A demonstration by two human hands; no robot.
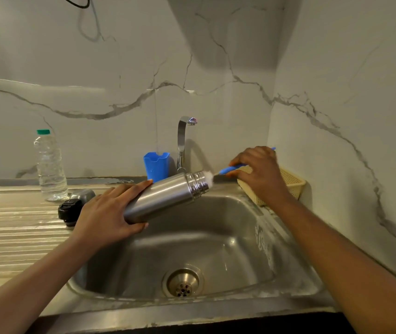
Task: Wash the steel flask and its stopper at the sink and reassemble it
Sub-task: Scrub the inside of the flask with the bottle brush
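My left hand [106, 216] grips the lower body of the steel flask [168, 196], which lies tilted over the sink with its threaded mouth pointing up and right. My right hand [260, 175] grips the blue handle of a bottle brush [228, 169]. The brush's white head sits at the flask's mouth. The black stopper [69, 211] lies on the ribbed drainboard just left of my left hand, with the steel cup lid [83, 195] behind it.
The steel sink basin [216, 237] with its drain [183, 283] lies below the flask. A chrome tap [184, 141] stands behind, beside a blue holder [156, 166]. A yellow basket [291, 184] sits at the right corner, a clear water bottle [50, 166] at the left.
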